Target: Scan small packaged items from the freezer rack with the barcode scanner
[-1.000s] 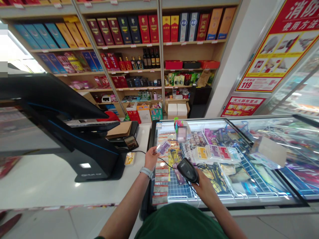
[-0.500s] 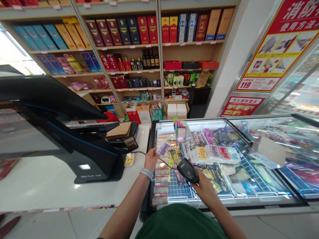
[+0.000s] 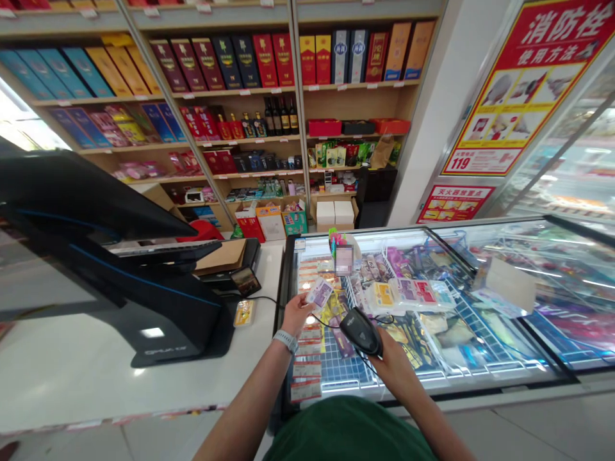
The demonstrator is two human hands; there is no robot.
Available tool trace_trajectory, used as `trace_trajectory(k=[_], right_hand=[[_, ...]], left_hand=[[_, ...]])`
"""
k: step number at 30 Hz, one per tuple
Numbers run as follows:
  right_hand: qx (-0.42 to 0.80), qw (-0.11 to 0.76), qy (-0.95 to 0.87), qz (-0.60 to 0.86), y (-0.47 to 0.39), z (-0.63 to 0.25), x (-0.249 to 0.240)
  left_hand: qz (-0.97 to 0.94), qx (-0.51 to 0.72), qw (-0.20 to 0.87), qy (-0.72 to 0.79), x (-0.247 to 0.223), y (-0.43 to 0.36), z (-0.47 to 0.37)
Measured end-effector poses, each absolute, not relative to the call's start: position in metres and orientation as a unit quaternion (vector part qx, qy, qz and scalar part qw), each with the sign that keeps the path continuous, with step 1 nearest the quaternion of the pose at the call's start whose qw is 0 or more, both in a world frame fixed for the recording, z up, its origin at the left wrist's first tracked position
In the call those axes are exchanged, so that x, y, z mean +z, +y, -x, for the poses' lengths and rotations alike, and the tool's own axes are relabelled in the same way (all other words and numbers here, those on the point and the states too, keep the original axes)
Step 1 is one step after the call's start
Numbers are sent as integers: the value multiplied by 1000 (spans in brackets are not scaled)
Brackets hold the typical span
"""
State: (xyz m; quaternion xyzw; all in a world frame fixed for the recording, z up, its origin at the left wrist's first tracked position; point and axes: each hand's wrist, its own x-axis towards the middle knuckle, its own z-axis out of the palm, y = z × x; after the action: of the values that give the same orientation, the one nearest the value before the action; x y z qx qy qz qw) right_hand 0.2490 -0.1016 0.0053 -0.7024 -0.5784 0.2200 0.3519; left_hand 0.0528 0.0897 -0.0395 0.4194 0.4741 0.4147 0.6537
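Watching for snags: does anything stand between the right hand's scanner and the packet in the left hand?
Nothing visible stands between the scanner and the packet; the black cable runs below that gap in view.

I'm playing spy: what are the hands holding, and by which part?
Left hand: purple packet, by its lower-left corner. Right hand: black scanner, by its near end.
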Motion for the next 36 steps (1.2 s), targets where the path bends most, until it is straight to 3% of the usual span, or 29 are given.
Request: trace_trajectory(k=[36], right_hand=[[198,366,-534,736,-130,-254,12]], left_hand=[[-346,307,757,462,-43,64,-147]])
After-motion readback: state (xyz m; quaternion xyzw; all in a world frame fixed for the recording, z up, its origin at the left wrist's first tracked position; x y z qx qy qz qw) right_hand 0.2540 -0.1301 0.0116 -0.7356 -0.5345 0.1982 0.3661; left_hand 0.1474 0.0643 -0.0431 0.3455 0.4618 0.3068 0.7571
